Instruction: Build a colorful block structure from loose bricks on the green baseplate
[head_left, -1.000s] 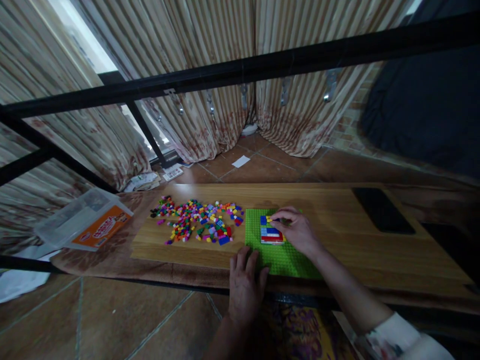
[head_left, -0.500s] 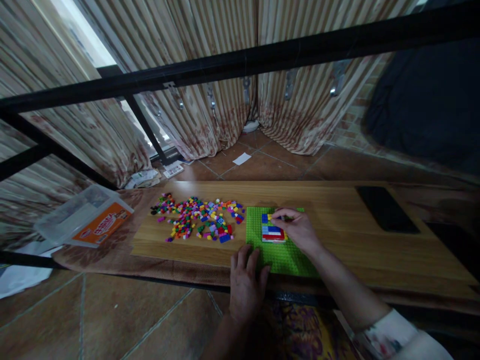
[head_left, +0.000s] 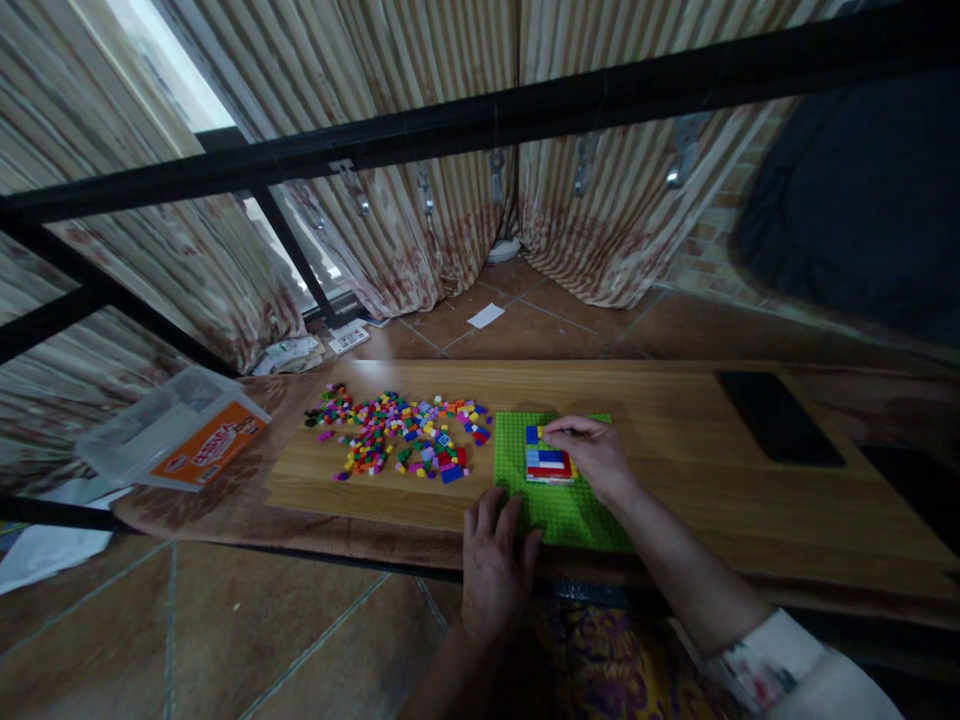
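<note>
A green studded baseplate (head_left: 559, 510) lies on the wooden board near its front edge. On it stands a small block of red, blue, white and yellow bricks (head_left: 547, 462). My right hand (head_left: 592, 455) rests over the block's right side, fingers pinched together at its top edge; what they pinch is too small to make out. My left hand (head_left: 491, 560) lies flat with fingers apart on the baseplate's near left corner. A loose pile of small coloured bricks (head_left: 401, 437) is spread on the board left of the plate.
The wooden board (head_left: 675, 470) sits on a patterned cloth. A clear plastic box with an orange label (head_left: 176, 435) lies at the far left. A black phone (head_left: 776, 415) lies at the board's right. Black metal bars (head_left: 480, 120) cross above. Curtains hang behind.
The view has shifted slightly. My right hand stays pinched at the top of the brick block and my left hand stays on the plate's corner.
</note>
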